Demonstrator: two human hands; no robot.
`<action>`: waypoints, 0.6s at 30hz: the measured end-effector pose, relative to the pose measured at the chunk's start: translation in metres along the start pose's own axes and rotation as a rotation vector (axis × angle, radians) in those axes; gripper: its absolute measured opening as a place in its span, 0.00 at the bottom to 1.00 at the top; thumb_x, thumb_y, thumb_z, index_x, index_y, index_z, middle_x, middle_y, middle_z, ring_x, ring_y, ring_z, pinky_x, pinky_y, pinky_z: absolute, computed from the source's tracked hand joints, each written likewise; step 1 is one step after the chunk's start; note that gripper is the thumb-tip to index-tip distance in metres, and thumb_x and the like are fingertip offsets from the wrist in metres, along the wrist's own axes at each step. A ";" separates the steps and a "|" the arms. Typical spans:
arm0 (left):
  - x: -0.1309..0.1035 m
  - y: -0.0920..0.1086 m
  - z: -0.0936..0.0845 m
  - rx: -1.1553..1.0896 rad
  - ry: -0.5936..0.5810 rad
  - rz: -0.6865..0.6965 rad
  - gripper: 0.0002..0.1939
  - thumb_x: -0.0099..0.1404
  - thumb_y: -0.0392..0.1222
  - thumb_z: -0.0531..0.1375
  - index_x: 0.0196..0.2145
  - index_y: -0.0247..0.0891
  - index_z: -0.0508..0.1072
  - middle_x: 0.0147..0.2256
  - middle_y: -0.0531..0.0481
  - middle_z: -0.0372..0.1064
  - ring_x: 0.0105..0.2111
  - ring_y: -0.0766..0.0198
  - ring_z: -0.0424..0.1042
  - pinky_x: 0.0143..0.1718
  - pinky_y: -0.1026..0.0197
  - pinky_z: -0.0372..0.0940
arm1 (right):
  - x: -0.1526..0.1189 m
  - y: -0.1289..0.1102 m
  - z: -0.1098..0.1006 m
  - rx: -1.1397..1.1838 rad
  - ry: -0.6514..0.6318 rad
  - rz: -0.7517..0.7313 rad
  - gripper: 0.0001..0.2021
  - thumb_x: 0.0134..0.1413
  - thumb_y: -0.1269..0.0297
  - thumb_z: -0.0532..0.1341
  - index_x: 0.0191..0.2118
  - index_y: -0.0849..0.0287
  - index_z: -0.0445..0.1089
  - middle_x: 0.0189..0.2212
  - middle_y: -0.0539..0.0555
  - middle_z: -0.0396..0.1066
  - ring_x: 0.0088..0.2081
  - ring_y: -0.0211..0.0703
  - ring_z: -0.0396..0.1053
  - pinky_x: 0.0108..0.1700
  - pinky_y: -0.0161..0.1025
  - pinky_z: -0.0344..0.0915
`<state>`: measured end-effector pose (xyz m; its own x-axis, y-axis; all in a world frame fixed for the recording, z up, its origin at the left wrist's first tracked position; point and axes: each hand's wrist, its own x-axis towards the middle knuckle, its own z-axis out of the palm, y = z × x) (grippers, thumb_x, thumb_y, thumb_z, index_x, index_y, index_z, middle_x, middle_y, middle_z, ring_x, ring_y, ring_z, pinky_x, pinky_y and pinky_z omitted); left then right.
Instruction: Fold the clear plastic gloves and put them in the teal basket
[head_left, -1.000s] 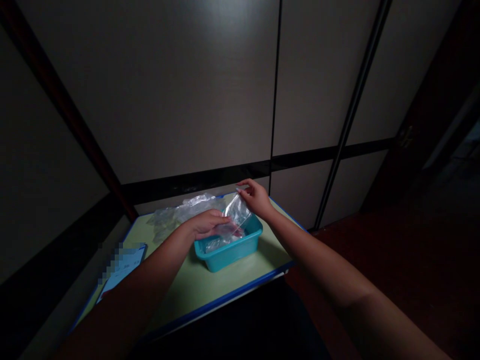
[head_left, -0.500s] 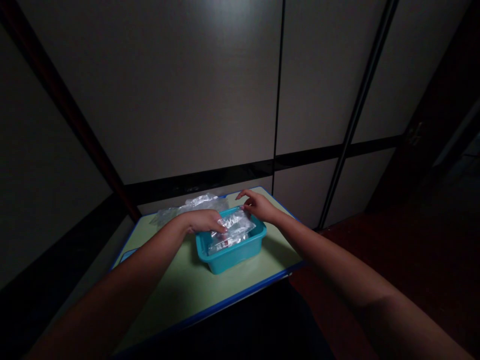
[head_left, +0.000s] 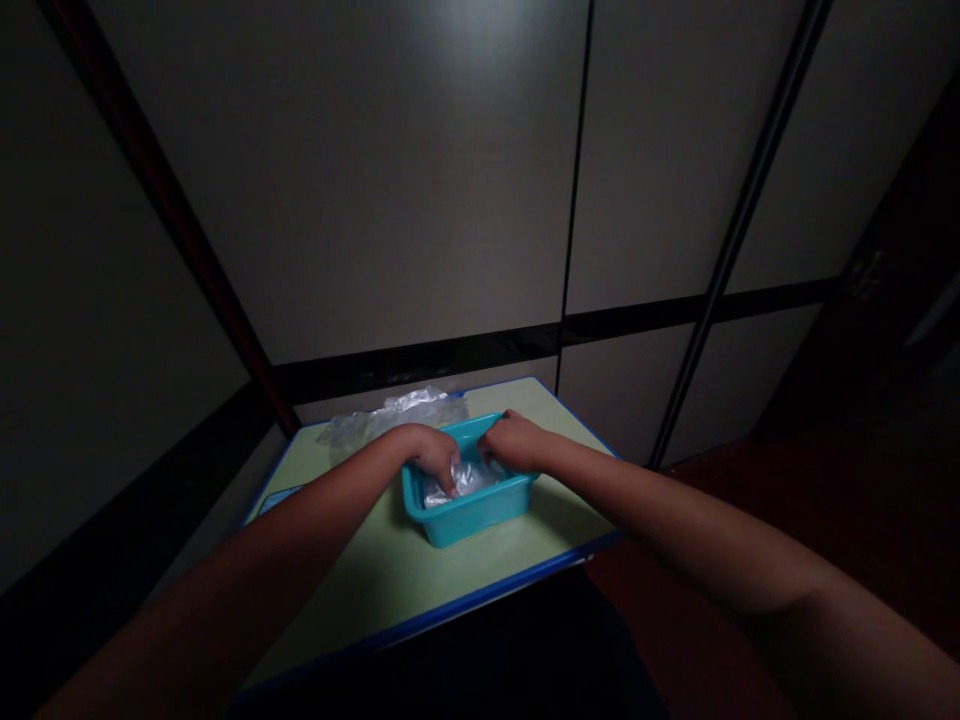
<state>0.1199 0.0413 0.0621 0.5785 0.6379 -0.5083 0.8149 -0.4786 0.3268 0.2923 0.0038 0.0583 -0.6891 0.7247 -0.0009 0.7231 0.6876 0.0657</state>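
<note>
A turquoise plastic basin [head_left: 480, 516] stands on a small table, with a crumpled clear plastic bag [head_left: 474, 480] inside it. My left hand [head_left: 436, 456] reaches over the basin's left side, its thumb and fingers closed on the bag's left part. From the right, my right hand [head_left: 514, 442] dips into the basin with curled fingers at the bag's right part; its fingertips are mostly hidden. More crumpled clear plastic [head_left: 405, 410] lies on the table behind my left wrist.
The pale green table [head_left: 390, 565] has a blue edge. A flat bluish object [head_left: 279, 498] lies at its left side, partly covered by my left forearm. Behind the table rise large cabinet panels [head_left: 420, 200] with a dark band. A reddish floor [head_left: 705, 560] shows at right.
Both hands have gone down into the basin. The plastic bag, previously raised to the rim, now lies lower inside. My right hand's fingers, earlier spread above the rim, are now curled. The view shifted slightly.
</note>
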 end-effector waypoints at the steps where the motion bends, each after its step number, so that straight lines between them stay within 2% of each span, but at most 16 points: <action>1: 0.003 -0.001 0.001 0.010 0.002 0.000 0.11 0.35 0.46 0.68 0.18 0.39 0.74 0.16 0.54 0.68 0.17 0.65 0.62 0.21 0.66 0.56 | 0.001 -0.003 -0.001 -0.013 -0.025 0.000 0.09 0.49 0.71 0.58 0.33 0.57 0.76 0.33 0.56 0.76 0.37 0.47 0.70 0.47 0.45 0.55; 4: 0.009 -0.003 0.004 0.044 0.024 0.009 0.12 0.36 0.48 0.68 0.18 0.39 0.74 0.17 0.54 0.68 0.18 0.65 0.62 0.23 0.66 0.57 | 0.007 -0.010 -0.003 -0.055 -0.089 -0.014 0.10 0.49 0.71 0.58 0.34 0.58 0.76 0.34 0.58 0.75 0.39 0.50 0.71 0.49 0.49 0.55; 8: 0.015 -0.008 0.011 0.097 0.050 0.007 0.14 0.31 0.46 0.69 0.17 0.39 0.73 0.16 0.54 0.66 0.17 0.65 0.60 0.24 0.63 0.59 | 0.012 -0.016 -0.001 -0.100 -0.143 -0.015 0.08 0.48 0.71 0.60 0.33 0.60 0.76 0.34 0.60 0.75 0.39 0.51 0.71 0.48 0.50 0.57; 11: 0.023 -0.014 0.019 0.120 0.048 -0.010 0.15 0.30 0.47 0.70 0.17 0.39 0.72 0.15 0.54 0.65 0.17 0.65 0.60 0.25 0.61 0.61 | 0.011 -0.017 -0.005 -0.116 -0.169 -0.042 0.10 0.47 0.71 0.60 0.37 0.58 0.75 0.36 0.60 0.75 0.40 0.52 0.71 0.45 0.46 0.60; 15: 0.037 -0.024 0.027 0.122 0.016 -0.041 0.16 0.29 0.46 0.70 0.18 0.37 0.73 0.14 0.55 0.65 0.19 0.63 0.64 0.28 0.60 0.65 | 0.005 -0.016 -0.022 -0.128 -0.076 -0.060 0.15 0.47 0.70 0.61 0.43 0.59 0.72 0.43 0.62 0.71 0.43 0.52 0.69 0.38 0.39 0.61; 16: 0.040 -0.026 0.029 0.113 -0.002 -0.047 0.17 0.29 0.46 0.70 0.20 0.37 0.74 0.15 0.55 0.66 0.19 0.63 0.65 0.28 0.60 0.65 | 0.005 -0.017 -0.026 -0.086 -0.091 -0.085 0.15 0.47 0.69 0.61 0.44 0.60 0.72 0.42 0.61 0.72 0.41 0.51 0.69 0.36 0.38 0.61; 18: 0.043 -0.029 0.031 0.077 -0.029 -0.039 0.18 0.31 0.45 0.70 0.24 0.37 0.76 0.17 0.55 0.69 0.22 0.62 0.67 0.29 0.60 0.66 | 0.008 -0.019 -0.030 0.056 -0.212 -0.175 0.14 0.48 0.71 0.59 0.43 0.60 0.71 0.37 0.57 0.73 0.37 0.45 0.69 0.35 0.35 0.60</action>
<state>0.1204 0.0642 0.0058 0.5439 0.6397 -0.5431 0.8313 -0.4991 0.2446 0.2719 -0.0051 0.0869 -0.7826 0.5838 -0.2163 0.5995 0.8004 -0.0087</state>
